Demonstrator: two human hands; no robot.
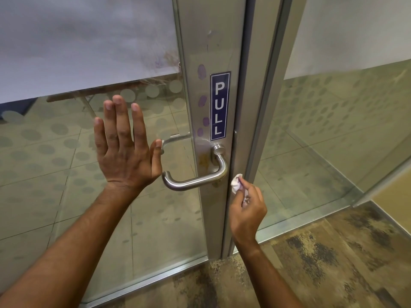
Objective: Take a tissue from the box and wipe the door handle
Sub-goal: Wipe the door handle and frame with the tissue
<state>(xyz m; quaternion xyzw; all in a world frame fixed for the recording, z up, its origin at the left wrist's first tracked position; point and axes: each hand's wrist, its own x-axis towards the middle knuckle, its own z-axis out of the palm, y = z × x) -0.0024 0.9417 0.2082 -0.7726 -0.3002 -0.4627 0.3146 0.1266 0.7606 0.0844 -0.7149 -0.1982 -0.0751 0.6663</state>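
Frosted-dot glass door (pixel 66 152) fills left of frame, brushed-metal stile with blue PULL sign (pixel 220 106) | curved steel door handle (pixel 195 180) at centre | left hand (pixel 124 145) flat, fingers spread | right hand (pixel 246 210) pinching crumpled white tissue (pixel 236 185) just right of handle.

Only one readable text: "PULL", white caps stacked vertically on a dark blue sticker (pixel 220 106). It's stuck on the metal door stile (pixel 213 41), w/ the sticker above & between your two hands, directly over the handle's mount. No other text, brand or numbers readable.
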